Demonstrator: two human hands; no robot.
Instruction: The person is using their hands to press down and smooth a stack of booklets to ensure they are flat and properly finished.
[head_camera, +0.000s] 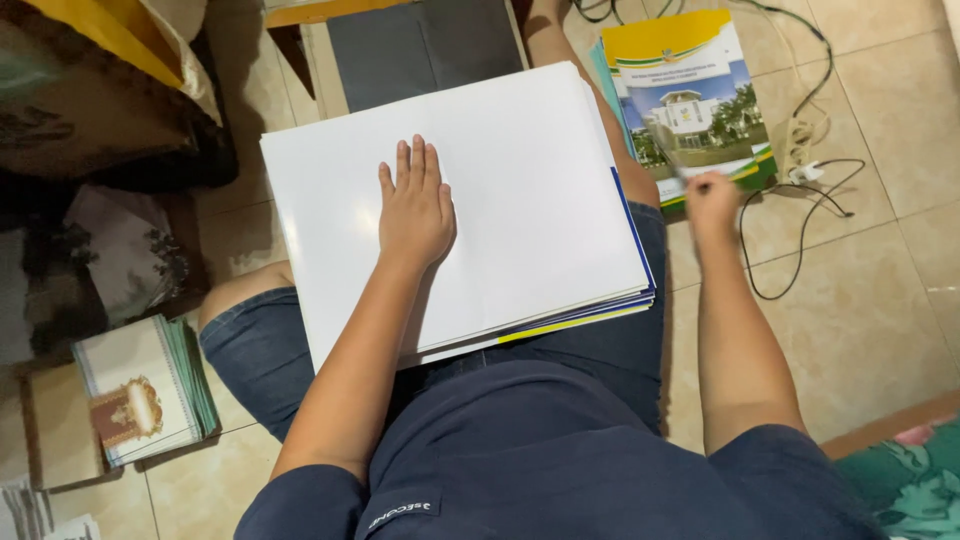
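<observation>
Sheets of white paper (520, 190) lie stacked across the seated person's lap, the blank top sheet facing up, with blue and yellow edges showing along the lower right side of the stack. Left hand (415, 205) rests flat, palm down, on the top sheet near its middle, fingers straight and held close together. Right hand (712, 195) reaches out over the tiled floor (880, 300) to the right of the stack and is blurred; it appears closed on the near edge of a printed booklet (690, 95) with a building pictured on its cover, though the exact grip cannot be told. A black cable (800, 225) loops on the tiles just beside that hand. Another pile of printed booklets (140, 390) sits on the floor at the left, well apart from both hands.
</observation>
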